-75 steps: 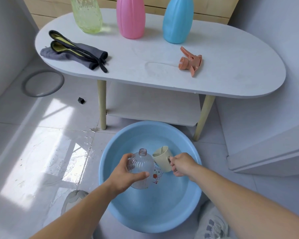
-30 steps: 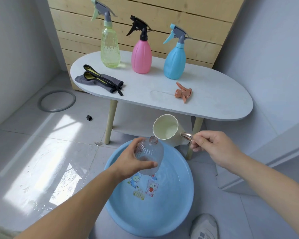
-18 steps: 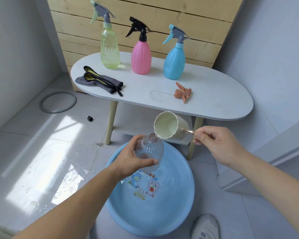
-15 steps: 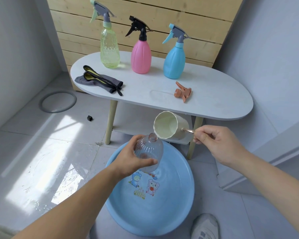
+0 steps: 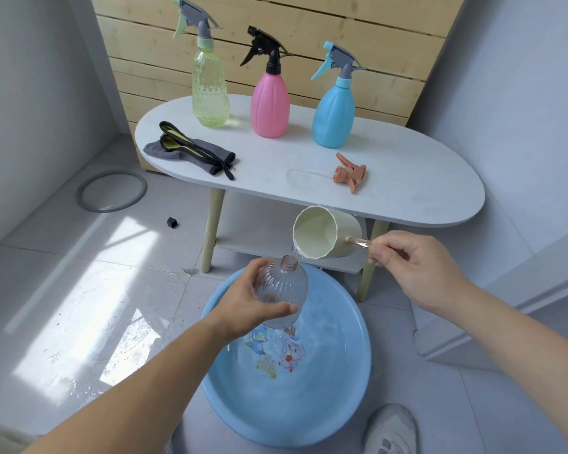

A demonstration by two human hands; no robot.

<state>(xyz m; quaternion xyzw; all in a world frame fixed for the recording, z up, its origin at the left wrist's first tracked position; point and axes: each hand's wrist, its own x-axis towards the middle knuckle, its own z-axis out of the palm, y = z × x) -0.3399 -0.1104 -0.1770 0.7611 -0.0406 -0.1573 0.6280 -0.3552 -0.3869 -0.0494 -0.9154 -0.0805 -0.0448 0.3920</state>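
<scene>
My left hand point(image 5: 243, 306) grips a clear ribbed bottle point(image 5: 282, 290) without a cap, upright over the blue basin point(image 5: 348, 404). My right hand point(image 5: 410, 267) pinches the handle of a cream cup point(image 5: 322, 235) that lies tipped on its side, mouth toward me. The cup's lower rim sits just above the bottle's open neck, and a thin stream of water runs from it toward the neck. The basin stands on the floor with water in it and cartoon pictures on its bottom.
A white oval table point(image 5: 407, 178) stands behind the basin. On it are a green point(image 5: 209, 93), a pink point(image 5: 269, 103) and a blue spray bottle point(image 5: 333, 113), an orange spray head point(image 5: 350, 172) and grey gloves point(image 5: 191, 150). The floor at the left is wet. My shoe point(image 5: 391, 430) is beside the basin.
Both hands lifted the cup and the bottle out of the basin. The cup has tipped further onto its side and its rim has come down to the bottle's neck; water now runs out.
</scene>
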